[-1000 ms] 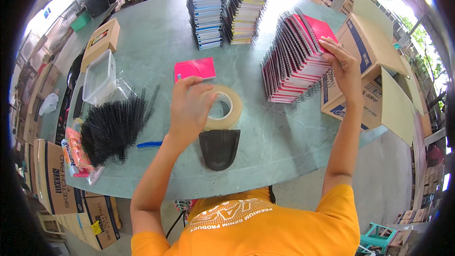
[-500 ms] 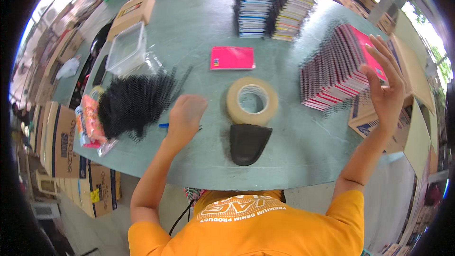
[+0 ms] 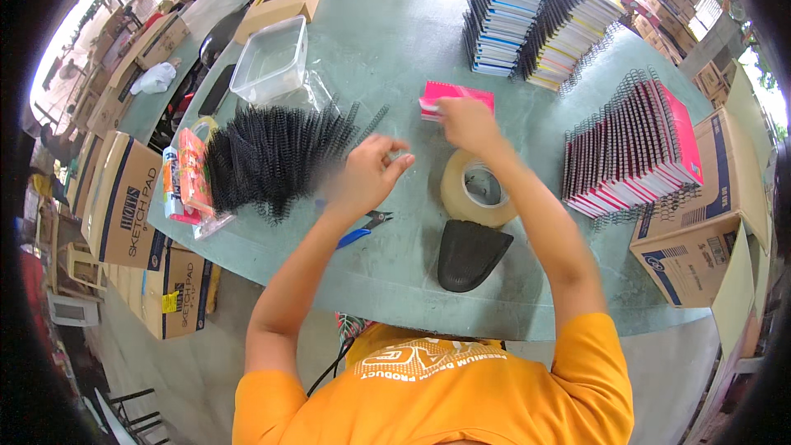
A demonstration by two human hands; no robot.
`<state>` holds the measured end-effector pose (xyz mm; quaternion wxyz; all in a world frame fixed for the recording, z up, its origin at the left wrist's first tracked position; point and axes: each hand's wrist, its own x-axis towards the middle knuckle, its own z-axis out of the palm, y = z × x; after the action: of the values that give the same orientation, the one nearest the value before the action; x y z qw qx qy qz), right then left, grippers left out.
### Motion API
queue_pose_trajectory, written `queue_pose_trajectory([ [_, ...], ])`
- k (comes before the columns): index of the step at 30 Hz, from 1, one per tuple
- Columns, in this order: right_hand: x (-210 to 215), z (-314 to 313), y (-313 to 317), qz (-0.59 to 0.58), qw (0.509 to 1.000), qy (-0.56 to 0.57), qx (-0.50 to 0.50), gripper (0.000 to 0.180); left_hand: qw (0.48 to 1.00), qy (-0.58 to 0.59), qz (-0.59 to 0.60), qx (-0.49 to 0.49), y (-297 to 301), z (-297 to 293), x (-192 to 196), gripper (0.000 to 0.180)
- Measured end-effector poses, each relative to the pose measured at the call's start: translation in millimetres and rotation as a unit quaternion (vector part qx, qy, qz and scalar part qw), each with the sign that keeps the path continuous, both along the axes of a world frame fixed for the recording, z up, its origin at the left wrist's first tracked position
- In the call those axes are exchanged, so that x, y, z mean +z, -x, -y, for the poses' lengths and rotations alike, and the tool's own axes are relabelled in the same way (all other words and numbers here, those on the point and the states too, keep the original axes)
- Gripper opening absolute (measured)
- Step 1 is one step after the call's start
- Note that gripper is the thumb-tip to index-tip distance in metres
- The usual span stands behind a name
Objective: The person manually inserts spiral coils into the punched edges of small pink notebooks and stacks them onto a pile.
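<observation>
A small pink notebook [image 3: 479,100] lies beyond the tape roll, and my right hand [image 3: 468,127] pinches its near left part; my fingers partly cover it. Left of it, my left hand [image 3: 375,171] hovers over the table with bent fingers apart and nothing visible in them. A heap of black spiral binding coils [image 3: 268,156] sits beside that hand. Under my left wrist are blue-handled cutting pliers [image 3: 356,236], partly hidden. My right forearm passes over a large roll of clear tape [image 3: 456,198], which touches a black rounded pad [image 3: 471,255].
Spiral-bound pink notebooks [image 3: 634,152] stand stacked at the right, beside an open carton [image 3: 684,255]. Farther back are blue [image 3: 507,12] and yellow-edged stacks [image 3: 573,29]. A clear plastic tub [image 3: 270,62], a cardboard box [image 3: 280,4] and colourful packets [image 3: 194,173] line the left side.
My right hand has moved left from the pink notebook stack to the single pink notebook and taken hold of it. My left hand has opened its fingers. The view has shifted.
</observation>
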<state>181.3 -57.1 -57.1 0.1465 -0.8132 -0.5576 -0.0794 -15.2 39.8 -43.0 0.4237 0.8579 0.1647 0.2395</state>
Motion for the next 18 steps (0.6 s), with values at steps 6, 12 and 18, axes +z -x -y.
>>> queue_pose_trajectory([
  [6,52.4,99.2,41.0,-0.588,0.717,-0.374,-0.011,0.03,0.869,0.477,0.075,-0.104,-36.4,23.4,15.2,0.029],
  [12,88.5,144.3,67.6,-0.059,0.933,-0.348,-0.068,0.039,0.975,0.134,-0.026,-0.175,-40.5,56.2,20.2,0.026],
  [18,63.6,124.5,79.7,-0.126,0.98,-0.114,-0.107,0.018,0.956,-0.091,-0.106,-0.258,-62.2,1.8,16.7,0.036],
])
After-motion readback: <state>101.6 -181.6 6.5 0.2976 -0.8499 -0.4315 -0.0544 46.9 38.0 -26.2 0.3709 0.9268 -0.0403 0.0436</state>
